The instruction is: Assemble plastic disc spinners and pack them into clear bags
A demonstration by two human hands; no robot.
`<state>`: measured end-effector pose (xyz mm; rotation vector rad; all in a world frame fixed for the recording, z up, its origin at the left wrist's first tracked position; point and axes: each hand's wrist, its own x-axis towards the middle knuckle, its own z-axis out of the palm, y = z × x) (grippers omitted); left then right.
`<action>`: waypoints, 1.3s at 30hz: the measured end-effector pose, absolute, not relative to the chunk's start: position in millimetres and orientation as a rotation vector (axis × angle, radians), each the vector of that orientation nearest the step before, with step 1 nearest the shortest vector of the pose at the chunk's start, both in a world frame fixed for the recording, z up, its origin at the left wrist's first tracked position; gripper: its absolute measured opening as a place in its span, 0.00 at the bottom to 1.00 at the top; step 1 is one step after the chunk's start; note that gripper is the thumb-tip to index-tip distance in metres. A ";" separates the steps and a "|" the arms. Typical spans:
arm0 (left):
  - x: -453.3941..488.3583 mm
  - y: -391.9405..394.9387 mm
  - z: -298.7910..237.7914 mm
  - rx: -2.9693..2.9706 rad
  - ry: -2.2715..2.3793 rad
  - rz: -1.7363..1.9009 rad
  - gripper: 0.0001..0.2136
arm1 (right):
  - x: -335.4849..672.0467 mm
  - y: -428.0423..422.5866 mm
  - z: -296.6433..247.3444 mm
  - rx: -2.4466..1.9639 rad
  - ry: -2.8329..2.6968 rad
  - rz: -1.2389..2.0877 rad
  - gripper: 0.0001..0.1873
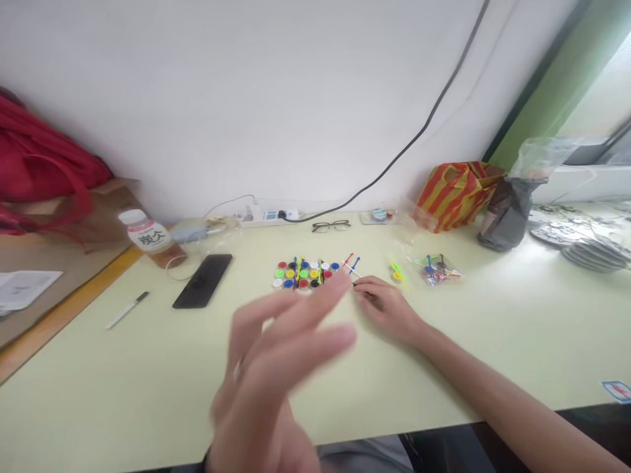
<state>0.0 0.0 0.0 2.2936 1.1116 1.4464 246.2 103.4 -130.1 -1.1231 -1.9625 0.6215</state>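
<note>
My left hand point(280, 368) is raised close to the camera, slightly blurred, with thumb and forefinger apart and nothing between them. My right hand point(387, 305) rests on the table with its fingers closed at the right end of a group of small round coloured pieces point(304, 274). Something dark shows at its fingertips, too small to name. Thin red, blue and white sticks with arrow-like tips point(352, 263) lie just beyond those fingers. Other sticks lie across the round pieces. My left hand's fingertips hide part of the group.
Right of the group lie a yellow-green piece point(397, 272) and a clear bag of coloured parts point(438, 268). Glasses point(330, 226) lie near the wall. A phone point(203, 281), a pen point(127, 311) and a bottle point(152, 240) are at left. A striped bag point(456, 194) stands back right.
</note>
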 end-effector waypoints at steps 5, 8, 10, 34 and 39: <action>3.9 40.4 8.7 2.488 1.289 0.843 0.11 | 247.0 102.2 -130.1 -1.113 -1.948 0.623 0.12; -8.2 69.5 -8.1 2.504 1.314 0.397 0.11 | 246.4 101.4 -127.9 -1.109 -1.952 0.645 0.11; -17.8 83.9 -22.3 2.515 1.309 0.182 0.12 | 245.9 101.0 -125.2 -1.112 -1.938 0.653 0.11; -4.6 103.6 -95.1 1.887 0.989 0.749 0.11 | 242.9 87.9 -99.1 -0.851 -1.386 1.587 0.06; -1.2 102.6 -98.0 1.709 0.865 0.809 0.11 | 229.3 82.0 -101.5 -0.843 -1.502 1.644 0.12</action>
